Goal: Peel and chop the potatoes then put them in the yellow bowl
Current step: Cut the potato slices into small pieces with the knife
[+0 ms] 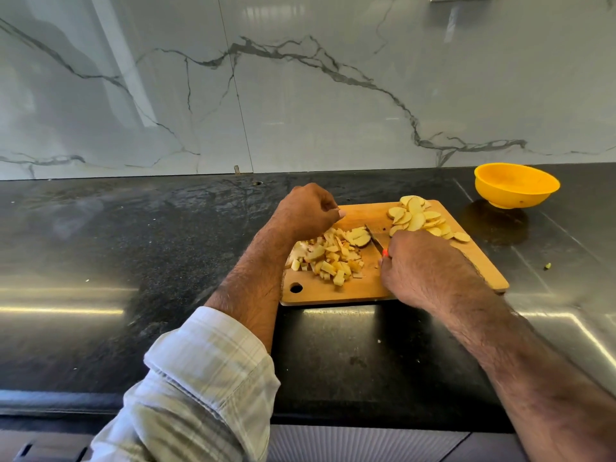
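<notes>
A wooden cutting board [370, 288] lies on the dark counter. On its left part sits a pile of chopped potato pieces [328, 260], with a stack of slices [359, 235] just above it. More potato slices [420, 218] are heaped at the board's far right corner. My right hand [423, 265] grips a knife [376, 240] by its red handle, the blade pointing at the stack. My left hand [306, 210] hovers curled above the pile's far side and holds nothing that I can see. The yellow bowl [516, 185] stands empty at the far right.
The black stone counter [133, 248] runs up to a marble-pattern wall [266, 95]. A steel surface [566, 281] lies to the right of the board, with a small green scrap [547, 266] on it. A rolled plaid sleeve [200, 378] covers my left forearm.
</notes>
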